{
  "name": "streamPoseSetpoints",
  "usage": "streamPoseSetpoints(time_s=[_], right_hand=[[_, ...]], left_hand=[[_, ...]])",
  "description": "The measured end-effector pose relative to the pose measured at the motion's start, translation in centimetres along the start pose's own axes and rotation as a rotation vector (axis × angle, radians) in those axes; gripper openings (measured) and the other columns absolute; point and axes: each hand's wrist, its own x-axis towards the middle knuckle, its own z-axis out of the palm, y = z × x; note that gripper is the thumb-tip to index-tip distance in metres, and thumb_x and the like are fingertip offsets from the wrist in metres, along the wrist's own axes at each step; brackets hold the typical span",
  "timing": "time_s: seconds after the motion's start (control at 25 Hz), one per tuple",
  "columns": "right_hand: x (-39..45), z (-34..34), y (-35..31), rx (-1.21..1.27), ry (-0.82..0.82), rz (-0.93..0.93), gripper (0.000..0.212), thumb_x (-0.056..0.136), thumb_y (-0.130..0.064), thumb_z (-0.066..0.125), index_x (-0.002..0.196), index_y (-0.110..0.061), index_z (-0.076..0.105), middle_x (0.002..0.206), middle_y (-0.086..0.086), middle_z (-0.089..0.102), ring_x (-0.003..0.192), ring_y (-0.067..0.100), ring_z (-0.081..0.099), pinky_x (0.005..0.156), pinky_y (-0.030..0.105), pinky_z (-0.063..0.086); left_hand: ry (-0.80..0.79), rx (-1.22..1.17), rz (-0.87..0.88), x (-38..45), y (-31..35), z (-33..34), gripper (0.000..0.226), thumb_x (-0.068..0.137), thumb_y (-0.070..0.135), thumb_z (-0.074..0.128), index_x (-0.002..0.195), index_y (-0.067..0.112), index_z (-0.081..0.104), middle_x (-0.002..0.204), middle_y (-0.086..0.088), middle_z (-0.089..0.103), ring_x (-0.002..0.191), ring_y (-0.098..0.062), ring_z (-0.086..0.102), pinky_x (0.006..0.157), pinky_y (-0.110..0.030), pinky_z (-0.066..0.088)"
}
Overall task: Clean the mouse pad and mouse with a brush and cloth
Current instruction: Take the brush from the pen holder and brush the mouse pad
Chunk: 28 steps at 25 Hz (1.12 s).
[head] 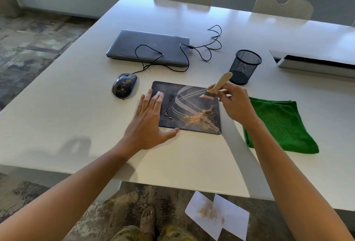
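Note:
A dark mouse pad (192,104) with pale curved lines lies on the white table, strewn with tan crumbs near its front right corner. My left hand (148,119) lies flat on the pad's left side with straight fingers. My right hand (233,102) grips a small wooden-handled brush (217,86), its bristles over the pad's upper right part. A black wired mouse (124,85), dusted with crumbs, sits left of the pad. A folded green cloth (278,125) lies to the right.
A shut grey laptop (149,47) lies behind the pad with the mouse cable looped over it. A black mesh pen cup (245,67) stands behind my right hand. White paper sheets (217,215) with crumbs lie on the floor below the table edge.

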Motion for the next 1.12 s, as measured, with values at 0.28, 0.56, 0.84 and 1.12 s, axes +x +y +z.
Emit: streamPoseSetpoints(time_s=[0.28,0.56,0.84,1.12], right_hand=[[-2.5,0.8,-0.2,-0.079,-0.123,-0.030,0.021,0.097,-0.010,0.062,0.104,-0.025,0.075,0.089,-0.020,0.070,0.075,-0.010,0.063,0.061,0.006,0.042],[-1.3,-0.6,0.4,-0.011,0.135,0.037,0.021,0.097,-0.012,0.061,0.104,-0.028,0.073,0.096,-0.015,0.071,0.081,-0.004,0.065,0.076,0.015,0.053],[-2.6,1.3,1.1,-0.103,0.072,0.016,0.016,0.096,-0.016,0.063,0.104,-0.024,0.075,0.104,-0.006,0.073,0.088,0.009,0.067,0.079,0.023,0.052],[-2.4,0.5,0.9,-0.104,0.165,0.056,0.022,0.096,-0.009,0.061,0.109,-0.022,0.074,0.110,-0.001,0.072,0.088,0.010,0.065,0.074,0.009,0.043]], left_hand=[[-0.008,-0.002,-0.004,0.0,0.0,0.0,0.119,0.077,0.086,0.043,0.159,0.004,0.014,0.168,-0.008,0.015,0.156,-0.019,-0.011,0.127,-0.043,-0.001],[-0.014,0.004,-0.004,0.1,0.0,0.1,0.119,0.078,0.085,0.043,0.159,0.004,0.014,0.168,-0.008,0.014,0.156,-0.019,-0.012,0.127,-0.042,-0.002],[-0.017,0.016,-0.007,0.0,0.0,0.1,0.119,0.077,0.086,0.041,0.159,0.004,0.014,0.168,-0.008,0.014,0.156,-0.020,-0.012,0.127,-0.043,-0.002],[-0.015,-0.040,-0.019,0.1,-0.1,0.2,0.121,0.075,0.085,0.046,0.159,0.005,0.012,0.168,-0.009,0.013,0.156,-0.021,-0.009,0.127,-0.046,0.003]])
